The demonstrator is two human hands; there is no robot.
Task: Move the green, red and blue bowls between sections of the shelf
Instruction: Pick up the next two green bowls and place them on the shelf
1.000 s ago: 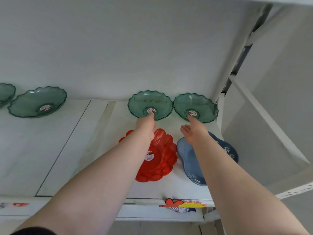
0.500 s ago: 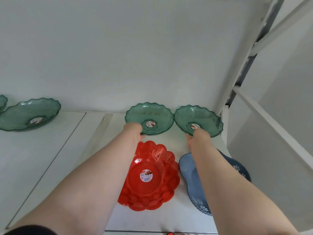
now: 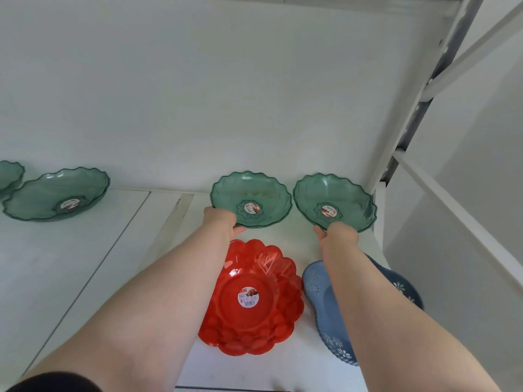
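Observation:
Two green scalloped bowls stand side by side at the back of the right shelf section. My left hand [image 3: 222, 222] grips the near rim of the left green bowl [image 3: 252, 196]. My right hand [image 3: 338, 234] grips the near rim of the right green bowl [image 3: 335, 200]. In front of them lies a red bowl [image 3: 254, 301] with a sticker at its centre, partly under my left forearm. A blue bowl [image 3: 322, 306] with white flowers sits to its right, mostly hidden by my right forearm.
Another green bowl [image 3: 56, 193] rests in the left shelf section [image 3: 56, 264], with part of one more green bowl [image 3: 10, 176] at the left edge. A white upright [image 3: 379, 210] closes the right side. The white back wall [image 3: 226, 94] rises right behind the bowls.
Both hands slid back from the bowls' centres to their near rims and closed on them. The view has moved closer and lower over the shelf.

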